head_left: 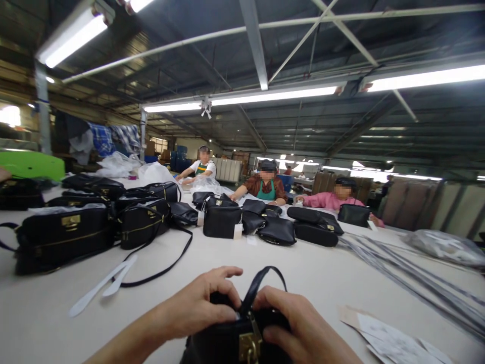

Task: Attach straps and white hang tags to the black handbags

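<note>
A black handbag [220,344] stands at the table's near edge, its top partly unzipped. Its short top handle [278,273] arches up between my hands, and a gold clasp [248,346] sits on the side facing me. My left hand [200,306] reaches over the opening, thumb and fingers closed on the bag's top edge by the handle's base. A small whitish bit shows under that thumb. On the other side, my right hand [295,316] grips the bag's top rim beside the handle, near the zip pull. The inside of the bag is mostly hidden.
Black bags [68,232] crowd the left, with a loose strap and white strips [102,288]. More tagged bags [222,220] stand mid-table. Grey strips [409,273] and paper pieces [390,333] lie right. Several co-workers [265,184] are across the table.
</note>
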`<state>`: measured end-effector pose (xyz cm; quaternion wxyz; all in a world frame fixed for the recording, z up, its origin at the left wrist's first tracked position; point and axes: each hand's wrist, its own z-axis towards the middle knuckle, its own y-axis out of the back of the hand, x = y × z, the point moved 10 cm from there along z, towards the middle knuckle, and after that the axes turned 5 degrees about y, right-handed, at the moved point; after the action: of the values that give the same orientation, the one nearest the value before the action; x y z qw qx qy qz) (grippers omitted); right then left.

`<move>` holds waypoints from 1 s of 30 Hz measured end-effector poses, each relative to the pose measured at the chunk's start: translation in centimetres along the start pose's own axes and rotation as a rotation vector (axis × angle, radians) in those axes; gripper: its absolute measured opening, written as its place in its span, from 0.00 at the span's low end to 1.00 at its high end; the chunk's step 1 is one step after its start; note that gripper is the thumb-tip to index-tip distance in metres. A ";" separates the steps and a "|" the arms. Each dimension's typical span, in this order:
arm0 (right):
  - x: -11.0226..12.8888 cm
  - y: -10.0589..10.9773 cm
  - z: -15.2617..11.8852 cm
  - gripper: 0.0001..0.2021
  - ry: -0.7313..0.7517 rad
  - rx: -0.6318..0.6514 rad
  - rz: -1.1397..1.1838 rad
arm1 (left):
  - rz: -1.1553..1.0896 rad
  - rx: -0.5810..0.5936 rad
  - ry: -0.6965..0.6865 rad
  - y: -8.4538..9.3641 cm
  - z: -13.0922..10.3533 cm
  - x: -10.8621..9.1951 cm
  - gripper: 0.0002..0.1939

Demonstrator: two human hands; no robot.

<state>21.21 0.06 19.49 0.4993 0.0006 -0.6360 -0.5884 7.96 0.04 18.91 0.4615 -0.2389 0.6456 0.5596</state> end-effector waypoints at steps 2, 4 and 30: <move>0.1 -0.2 0.1 0.18 0.015 0.003 0.038 | -0.072 0.038 -0.048 -0.5 0.3 -0.6 0.04; 0.3 -0.2 0.2 0.19 0.033 -0.001 0.071 | -0.103 0.089 -0.079 -1.1 0.4 -1.3 0.02; -2.1 0.1 0.4 0.10 -0.116 0.030 -0.008 | -0.569 -0.010 0.065 2.1 -1.2 2.4 0.21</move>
<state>22.05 1.60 18.31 0.4592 -0.0233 -0.6727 -0.5797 4.71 -0.01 17.84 0.5778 -0.4305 0.5645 0.4028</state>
